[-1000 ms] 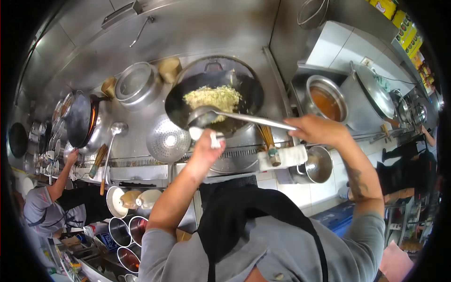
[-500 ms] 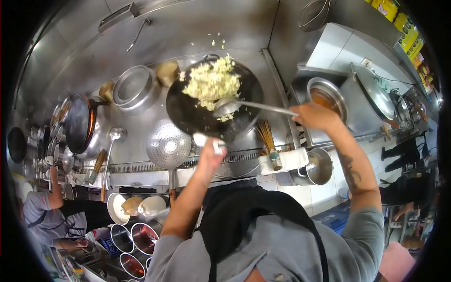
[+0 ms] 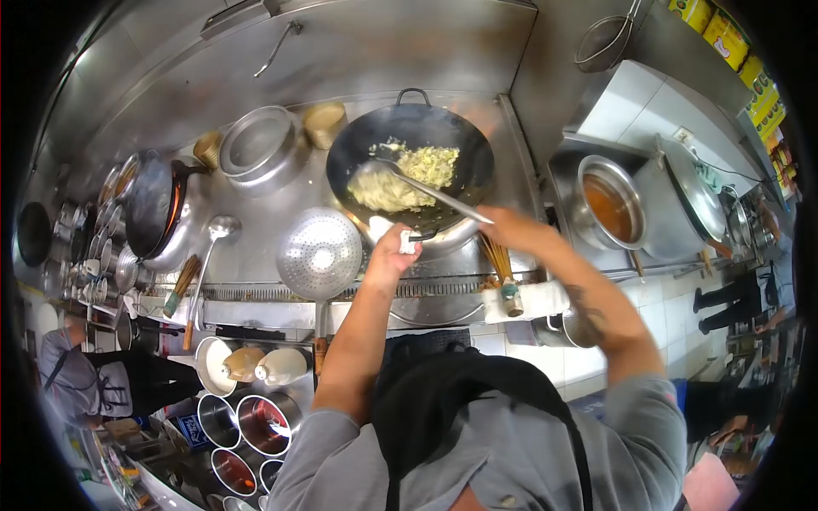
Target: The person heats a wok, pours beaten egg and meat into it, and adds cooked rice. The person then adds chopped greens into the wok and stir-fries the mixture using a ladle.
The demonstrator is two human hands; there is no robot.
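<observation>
A black wok (image 3: 473, 157) sits on the stove in front of me, with a loop handle on its far and near rims. Inside it lies a heap of chopped pale yellow-green food (image 3: 430, 168), thickest at the left. My left hand (image 3: 390, 255) is closed round the wok's near handle, with a folded white cloth (image 3: 409, 244) between. My right hand (image 3: 511, 230) grips the long handle of a metal ladle (image 3: 434, 194) reaching in from the right. The ladle's bowl is among the food, smeared by motion.
Left of the wok lies a perforated skimmer (image 3: 319, 254); behind it stands a lidded metal pot (image 3: 256, 152). Bamboo brushes (image 3: 509, 285) rest by a white towel (image 3: 544, 301). A pot of orange-brown liquid (image 3: 612, 209) is at the right. Another person (image 3: 85, 375) is at the far left.
The food, airborne above the wok before, has dropped into it. The wok has tipped back, showing its far handle. The ladle's bowl has moved left into the food.
</observation>
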